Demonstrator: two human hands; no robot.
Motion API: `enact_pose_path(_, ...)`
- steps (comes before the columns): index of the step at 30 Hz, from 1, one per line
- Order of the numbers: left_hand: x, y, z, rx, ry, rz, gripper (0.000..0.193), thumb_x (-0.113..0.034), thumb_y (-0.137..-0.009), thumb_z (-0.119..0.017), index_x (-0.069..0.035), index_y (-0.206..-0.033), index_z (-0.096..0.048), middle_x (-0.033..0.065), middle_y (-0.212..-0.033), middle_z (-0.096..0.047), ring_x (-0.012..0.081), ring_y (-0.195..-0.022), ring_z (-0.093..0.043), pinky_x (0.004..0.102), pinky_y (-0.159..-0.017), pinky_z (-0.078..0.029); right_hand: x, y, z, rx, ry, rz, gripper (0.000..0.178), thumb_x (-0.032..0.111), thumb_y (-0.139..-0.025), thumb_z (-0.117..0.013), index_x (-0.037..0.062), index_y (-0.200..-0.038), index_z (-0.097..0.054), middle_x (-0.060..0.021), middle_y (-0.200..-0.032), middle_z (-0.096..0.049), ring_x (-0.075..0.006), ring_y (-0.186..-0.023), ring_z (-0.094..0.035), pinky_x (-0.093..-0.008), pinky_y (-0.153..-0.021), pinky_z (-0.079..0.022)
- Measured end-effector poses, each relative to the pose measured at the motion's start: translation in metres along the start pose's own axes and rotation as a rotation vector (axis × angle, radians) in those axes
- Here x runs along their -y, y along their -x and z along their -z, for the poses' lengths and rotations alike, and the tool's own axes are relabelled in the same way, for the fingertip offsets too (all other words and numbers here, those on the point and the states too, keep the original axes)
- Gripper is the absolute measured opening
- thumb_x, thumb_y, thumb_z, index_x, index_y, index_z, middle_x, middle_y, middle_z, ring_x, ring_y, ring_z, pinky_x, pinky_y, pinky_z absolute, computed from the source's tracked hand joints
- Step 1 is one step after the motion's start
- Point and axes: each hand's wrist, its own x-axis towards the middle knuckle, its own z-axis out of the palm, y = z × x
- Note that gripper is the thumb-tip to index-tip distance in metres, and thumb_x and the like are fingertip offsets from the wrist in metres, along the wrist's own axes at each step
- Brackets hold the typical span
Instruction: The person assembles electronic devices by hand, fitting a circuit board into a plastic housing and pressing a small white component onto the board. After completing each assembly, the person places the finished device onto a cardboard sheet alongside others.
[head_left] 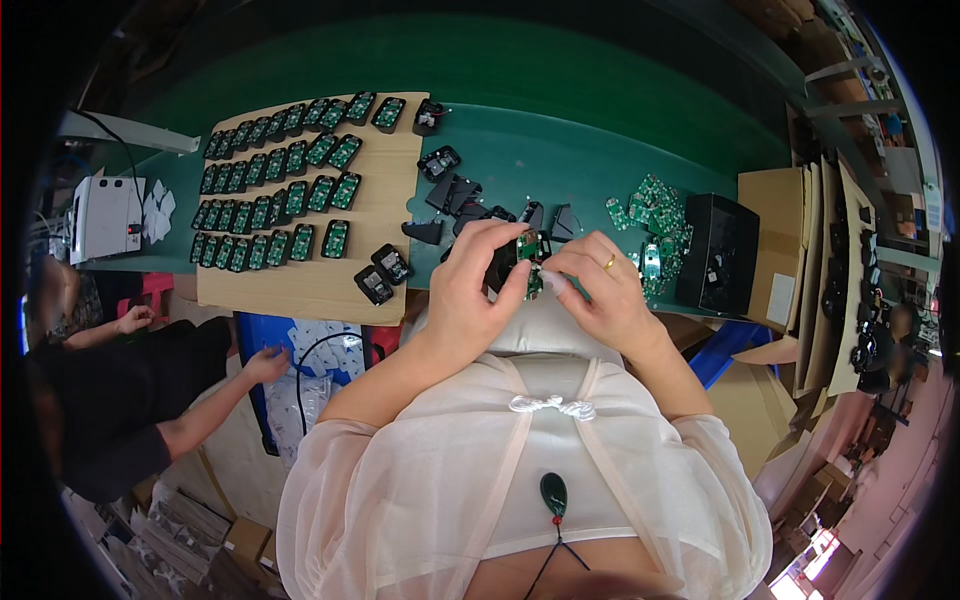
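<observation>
Near the bench's front edge, my left hand (474,290) is closed around a small black housing with a green circuit board (527,243) showing at its top. The fingers of my right hand (606,297) are pinched together at the right side of that board. Something whitish is at those fingertips, too small to name. Just beyond my hands lie several loose black plastic shells (460,195). A pile of loose green circuit boards (655,208) is to the right of them.
A cardboard sheet (385,200) at left carries rows of black housings with green boards (336,239). At right stand a black bin (718,250) and cardboard boxes (775,240). A white machine (105,215) sits far left. Another person's hand (268,365) is over a blue crate (258,330).
</observation>
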Motion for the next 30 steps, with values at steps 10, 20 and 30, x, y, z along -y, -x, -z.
enact_pose_path(10, -0.001, 0.001, 0.001, 0.011, -0.027, -0.020, 0.030, -0.005, -0.073, -0.060, -0.005, -0.102, -0.054, 0.0107, -0.096, -0.054, 0.0257, -0.075, -0.058, 0.0300, -0.062, -0.048, 0.003, -0.003, 0.008, 0.110, 0.082, 0.063, 0.030, -0.002, -0.058, -0.064, 0.0012, -0.087, -0.056, -0.0080, -0.083, -0.053, -0.0245, -0.071, -0.052, -0.0325, -0.056, -0.045)
enact_pose_path(20, 0.005, 0.004, 0.001, 0.051, 0.023, 0.017, 0.029, -0.004, -0.073, -0.060, -0.004, -0.102, -0.055, 0.0110, -0.092, -0.053, 0.0245, -0.072, -0.057, 0.0288, -0.058, -0.046, -0.001, -0.001, 0.003, 0.146, 0.026, 0.044, 0.029, -0.004, -0.056, -0.062, 0.0012, -0.083, -0.054, -0.0088, -0.081, -0.052, -0.0260, -0.071, -0.051, -0.0324, -0.058, -0.045)
enact_pose_path(30, 0.014, 0.008, -0.008, -0.035, 0.150, -0.006, 0.026, -0.004, -0.079, -0.057, 0.000, -0.104, -0.054, 0.0114, -0.099, -0.054, 0.0187, -0.077, -0.055, 0.0253, -0.060, -0.045, 0.016, 0.017, -0.010, 0.071, -0.931, -0.850, 0.053, 0.017, -0.085, -0.054, 0.0091, -0.130, -0.026, -0.0062, -0.074, -0.055, -0.0090, -0.051, -0.051, -0.0210, -0.043, -0.038)
